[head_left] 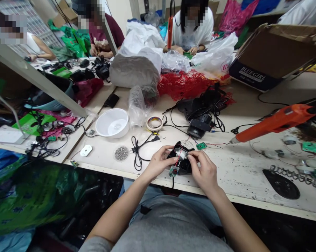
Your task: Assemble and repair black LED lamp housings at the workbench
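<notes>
Grip of the left hand [161, 162]: thumb and fingers clamped on the left side of a black housing [185, 167], which sits at the near edge of the bench [236, 168], its open side facing up. Grip of the right hand [205, 171]: thumb and forefinger near together at the housing's right side; whether they pinch or merely press cannot be made out. Between the hands, a white part [181, 153] shows within the housing, crossed by red wires [179, 150]; a small circuit board [173, 170] hangs at the near side, above a black cord [173, 182]. The step in hand appears to be the positioning of these wired inner parts; the next move would seem to call for a steady left hold and wires kept clear of the rim. Farther out: a loose green board [201, 145] just beyond the housing, a dish of small metal pieces [121, 153] and a white bowl [101, 126] to the left, an orange power screwdriver [275, 124] to the right.
</notes>
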{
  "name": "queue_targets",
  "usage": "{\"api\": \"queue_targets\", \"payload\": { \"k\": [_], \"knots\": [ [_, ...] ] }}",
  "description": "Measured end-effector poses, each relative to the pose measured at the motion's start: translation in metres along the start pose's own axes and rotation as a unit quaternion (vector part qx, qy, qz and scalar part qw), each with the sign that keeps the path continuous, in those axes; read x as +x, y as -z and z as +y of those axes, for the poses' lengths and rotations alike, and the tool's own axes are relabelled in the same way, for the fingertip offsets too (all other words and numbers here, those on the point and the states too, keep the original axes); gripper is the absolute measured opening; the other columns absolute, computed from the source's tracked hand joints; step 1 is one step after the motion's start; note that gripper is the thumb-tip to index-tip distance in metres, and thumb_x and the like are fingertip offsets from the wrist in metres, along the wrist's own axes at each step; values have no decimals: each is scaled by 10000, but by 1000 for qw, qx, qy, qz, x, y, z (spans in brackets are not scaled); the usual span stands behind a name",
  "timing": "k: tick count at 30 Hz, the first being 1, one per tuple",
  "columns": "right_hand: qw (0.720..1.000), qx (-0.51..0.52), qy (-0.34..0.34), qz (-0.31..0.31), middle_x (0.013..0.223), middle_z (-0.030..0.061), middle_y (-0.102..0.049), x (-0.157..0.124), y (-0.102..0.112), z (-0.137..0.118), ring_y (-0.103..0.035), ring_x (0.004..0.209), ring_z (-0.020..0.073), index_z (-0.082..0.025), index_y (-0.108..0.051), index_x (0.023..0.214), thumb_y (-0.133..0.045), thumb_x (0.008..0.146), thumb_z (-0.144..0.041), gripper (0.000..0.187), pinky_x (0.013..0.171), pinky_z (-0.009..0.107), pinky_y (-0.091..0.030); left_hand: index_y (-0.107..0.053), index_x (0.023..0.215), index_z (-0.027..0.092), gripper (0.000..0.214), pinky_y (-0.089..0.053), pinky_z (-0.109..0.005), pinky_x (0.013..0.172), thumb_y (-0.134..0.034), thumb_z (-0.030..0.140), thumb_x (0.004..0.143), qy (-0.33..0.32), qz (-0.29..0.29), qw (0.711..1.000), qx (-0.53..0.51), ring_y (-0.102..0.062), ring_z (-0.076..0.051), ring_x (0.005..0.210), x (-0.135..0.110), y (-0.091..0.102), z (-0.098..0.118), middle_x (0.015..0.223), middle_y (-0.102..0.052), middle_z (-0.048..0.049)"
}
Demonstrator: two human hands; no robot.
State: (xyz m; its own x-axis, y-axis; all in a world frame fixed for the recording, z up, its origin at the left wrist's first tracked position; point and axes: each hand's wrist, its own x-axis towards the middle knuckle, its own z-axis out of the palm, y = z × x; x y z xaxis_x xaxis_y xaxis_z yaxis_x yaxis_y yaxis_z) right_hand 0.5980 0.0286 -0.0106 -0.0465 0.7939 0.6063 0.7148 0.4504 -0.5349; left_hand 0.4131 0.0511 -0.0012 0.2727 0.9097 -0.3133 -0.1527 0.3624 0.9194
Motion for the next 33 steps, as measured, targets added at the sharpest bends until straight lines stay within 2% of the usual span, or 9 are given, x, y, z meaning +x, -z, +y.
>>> {"api": "queue_targets", "payload": {
  "k": [8,13,17,19,22,28,33],
  "knots": [
    [998,39,-33,-22,825,19,-689,0,2,1,-664,708,165,-216,-622,974,-470,1004,-188,158,662,279,-530,-627,1243,194,719,-467,-308,851,-906,393,611,52,8,997,-63,-637,-190,924,-7,-5,5,1037,-715,-68],
    [996,61,-60,-30,797,11,-688,0,3,0,-651,644,158,-216,-638,982,-471,997,-205,168,636,280,-530,-618,1251,195,757,-466,-306,832,-911,427,593,69,7,995,-65,-625,-185,886,-12,-5,7,965,-704,-47],
    [997,63,-43,-32,870,31,-713,1,1,-3,-686,744,173,-219,-636,1028,-478,994,-185,166,687,292,-550,-594,1301,212,800,-468,-288,775,-903,457,605,83,12,995,-52,-621,-183,857,-16,-2,10,940,-686,-36],
    [997,69,-24,-34,896,43,-713,2,0,-4,-692,803,184,-222,-638,1075,-482,994,-179,181,713,304,-556,-531,1389,262,858,-472,-282,740,-886,468,635,89,9,995,-49,-625,-188,863,-20,-1,12,998,-680,-43],
    [995,83,7,-51,877,44,-696,4,0,-7,-675,784,178,-223,-652,1091,-493,988,-160,199,697,301,-549,-454,1465,331,912,-497,-290,751,-869,475,665,88,0,995,-53,-629,-208,938,-26,1,16,1122,-660,-59],
    [992,107,46,-57,852,31,-663,9,-1,-12,-652,751,149,-208,-659,1056,-508,972,-101,203,671,266,-531,-657,1273,291,662,-493,-269,769,-861,473,670,62,5,997,-42,-603,-203,976,-34,4,14,1125,-657,-52],
    [992,108,34,-53,947,55,-648,10,-1,-19,-656,818,168,-220,-659,1128,-531,969,-129,223,727,301,-557,-672,1263,269,657,-508,-293,834,-869,454,664,40,22,997,-61,-617,-226,1052,-36,9,15,1192,-676,-68]
  ]
}}
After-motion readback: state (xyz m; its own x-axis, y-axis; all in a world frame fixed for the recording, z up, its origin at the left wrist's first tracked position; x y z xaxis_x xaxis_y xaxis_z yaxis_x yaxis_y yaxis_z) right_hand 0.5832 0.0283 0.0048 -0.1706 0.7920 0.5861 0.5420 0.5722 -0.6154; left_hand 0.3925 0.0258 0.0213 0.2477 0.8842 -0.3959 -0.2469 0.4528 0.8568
